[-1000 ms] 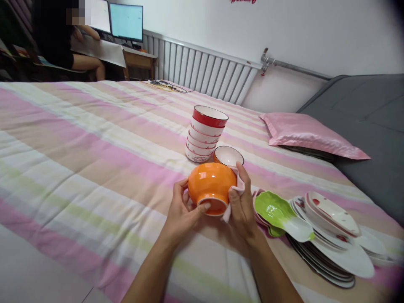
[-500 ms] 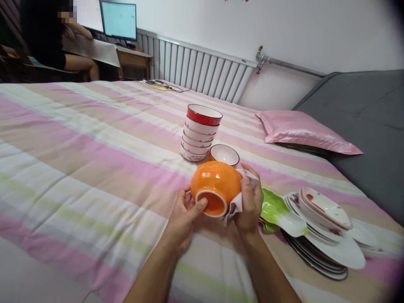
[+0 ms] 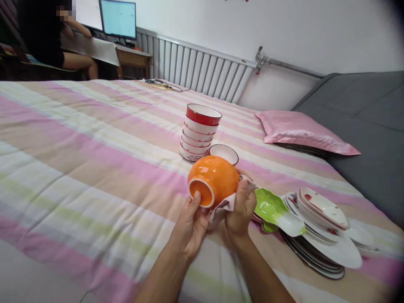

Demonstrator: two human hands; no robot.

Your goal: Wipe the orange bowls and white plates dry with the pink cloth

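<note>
"While spread across most of the frame, striped in what colours?"

"In pink, white, tan and pale green — on the bedspread point(image 3: 94, 168). At the right edge, a grey headboard point(image 3: 362, 105); beside it, a pink pillow point(image 3: 306, 128)."

"Next down in size?"

"At lower right, a pile of plates point(image 3: 334, 248); just above centre, a stack of bowls point(image 3: 199, 134), red-banded at the top."

"And the orange bowl point(image 3: 222, 176) — where?"

"Just below centre, tipped sideways, bottom toward the camera."

"Gripped how?"

"By the left hand point(image 3: 191, 227), with thumb pressed on the bottom and fingers partly hidden beneath; by the right hand point(image 3: 241, 210), pinching a pinkish cloth point(image 3: 222, 209) against the side, with fingertips hidden behind."
</note>
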